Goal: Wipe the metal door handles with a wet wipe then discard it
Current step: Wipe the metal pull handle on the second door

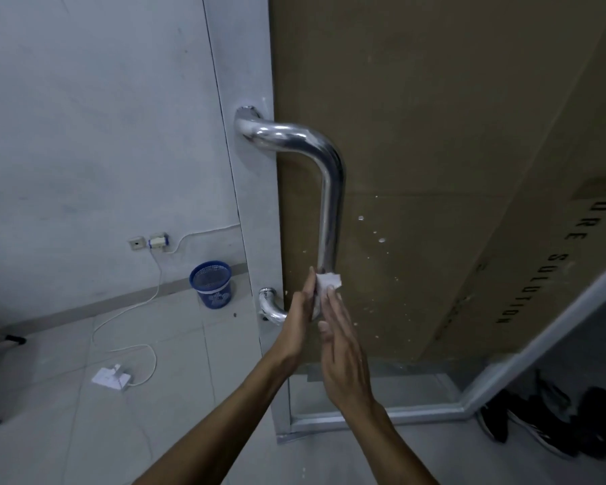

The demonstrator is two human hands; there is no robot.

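- Black letters on the cardboard (434, 117) behind the door glass read "SOLUTION"; the word before it is partly cut off.
- The metal door handle (329, 204) runs vertically, its ends bending left into the door frame (256, 204).
- Near its lower end, the left hand (300, 313) and right hand (343, 348), fingers straight, press a white wet wipe (328, 280) around the bar.
- A blue basket (212, 283) stands on the tiled floor (175, 397) by the grey wall.

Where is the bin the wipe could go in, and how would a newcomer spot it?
Start at the metal door handle and look left past the door frame to the grey wall. At the wall's foot, under the socket, a bin stands on the tiled floor. It is the only blue thing there: a mesh basket, unlike the white cable beside it.
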